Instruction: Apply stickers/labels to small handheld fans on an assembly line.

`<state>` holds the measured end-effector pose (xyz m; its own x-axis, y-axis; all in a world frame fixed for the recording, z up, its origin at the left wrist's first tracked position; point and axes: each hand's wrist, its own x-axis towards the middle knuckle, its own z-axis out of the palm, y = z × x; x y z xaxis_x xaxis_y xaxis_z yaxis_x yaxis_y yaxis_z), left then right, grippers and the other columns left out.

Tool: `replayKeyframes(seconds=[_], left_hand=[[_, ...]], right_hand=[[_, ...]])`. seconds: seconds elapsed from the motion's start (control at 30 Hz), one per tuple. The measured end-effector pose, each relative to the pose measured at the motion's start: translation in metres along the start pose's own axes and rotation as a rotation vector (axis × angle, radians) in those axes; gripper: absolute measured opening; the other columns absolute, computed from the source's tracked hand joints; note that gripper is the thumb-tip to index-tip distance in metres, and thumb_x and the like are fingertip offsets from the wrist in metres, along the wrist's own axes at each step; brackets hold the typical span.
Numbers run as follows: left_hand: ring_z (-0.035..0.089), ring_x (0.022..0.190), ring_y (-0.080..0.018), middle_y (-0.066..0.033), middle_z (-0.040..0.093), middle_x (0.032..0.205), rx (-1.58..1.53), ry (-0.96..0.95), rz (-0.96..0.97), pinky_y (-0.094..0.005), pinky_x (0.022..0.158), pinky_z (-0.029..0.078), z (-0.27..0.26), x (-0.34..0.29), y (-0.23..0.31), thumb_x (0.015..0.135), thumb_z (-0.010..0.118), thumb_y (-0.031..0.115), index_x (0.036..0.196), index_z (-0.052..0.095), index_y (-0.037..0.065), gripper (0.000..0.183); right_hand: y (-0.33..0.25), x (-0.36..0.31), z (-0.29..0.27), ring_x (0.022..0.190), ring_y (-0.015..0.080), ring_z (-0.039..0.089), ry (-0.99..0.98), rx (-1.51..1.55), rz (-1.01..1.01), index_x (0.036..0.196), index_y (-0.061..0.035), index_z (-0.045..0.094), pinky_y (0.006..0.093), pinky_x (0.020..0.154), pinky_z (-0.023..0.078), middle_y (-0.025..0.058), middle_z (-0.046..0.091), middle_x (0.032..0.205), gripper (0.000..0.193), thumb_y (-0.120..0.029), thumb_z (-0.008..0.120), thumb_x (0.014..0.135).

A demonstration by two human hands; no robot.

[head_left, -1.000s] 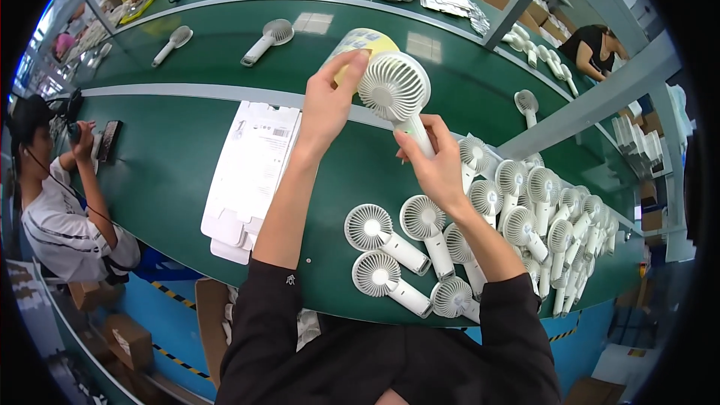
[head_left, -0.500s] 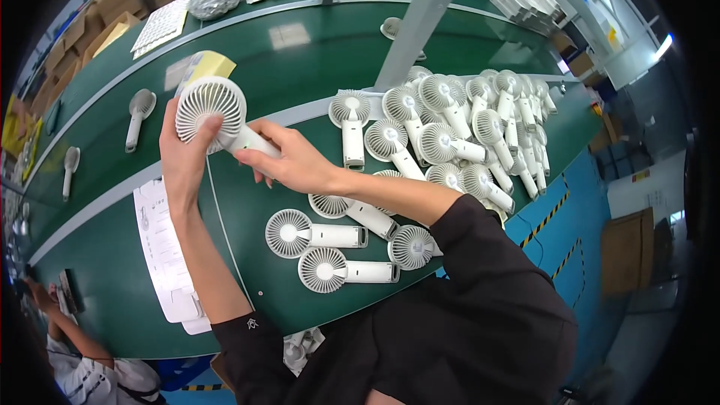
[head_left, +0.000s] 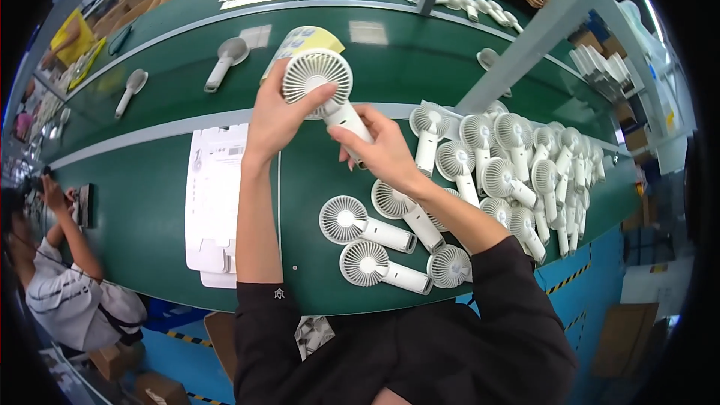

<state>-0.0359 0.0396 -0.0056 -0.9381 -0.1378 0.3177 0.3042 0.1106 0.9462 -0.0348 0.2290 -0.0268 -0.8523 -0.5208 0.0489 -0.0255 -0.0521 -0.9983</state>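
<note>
Black top (head_left: pixel 390 341) with elbow-length sleeves (head_left: pixel 514 292), small pale outlined emblem (head_left: pixel 280 293) at the left cuff (head_left: pixel 256 295)

A white handheld fan (head_left: pixel 324 71) is held between the fingers of both hands, over the green counter (head_left: pixel 150 187). Its round head has a grille of thin ribs spreading outward from the middle, and it faces up toward the viewer. The left hand's fingers (head_left: pixel 274 77) grip the head along its left side, with the thumb laid across the lower front of the grille. The smooth, straight handle (head_left: pixel 348 118) slants down to the right, into the right hand's fingers (head_left: pixel 373 115), which partly hide its lower end.
</note>
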Motion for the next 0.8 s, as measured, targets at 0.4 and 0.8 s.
replayKeyframes(seconds=[0.4,0.8], left_hand=[[0.058,0.088,-0.0118,-0.0084,0.067,0.11,0.112,0.203,-0.031,-0.0245,0.078,0.046,-0.01,0.006,-0.009,0.099,0.062,0.029,0.128,0.062,0.004,0.038],[0.057,0.116,-0.0166,-0.0109,0.06,0.132,0.05,0.346,0.113,-0.0273,0.1,0.043,-0.02,0.008,-0.028,0.102,0.055,0.014,0.136,0.057,0.002,0.036]], right_hand=[[0.014,0.007,-0.013,0.07,0.0096,0.063,-0.006,-0.051,0.092,0.119,0.0029,0.055,0.0237,0.055,0.051,0.0066,0.063,0.094,0.041,-0.025,0.07,0.094],[0.024,0.005,-0.041,0.07,0.0114,0.065,0.01,-0.034,0.155,0.117,0.004,0.056,0.0245,0.054,0.052,0.0087,0.065,0.094,0.039,-0.027,0.068,0.095]])
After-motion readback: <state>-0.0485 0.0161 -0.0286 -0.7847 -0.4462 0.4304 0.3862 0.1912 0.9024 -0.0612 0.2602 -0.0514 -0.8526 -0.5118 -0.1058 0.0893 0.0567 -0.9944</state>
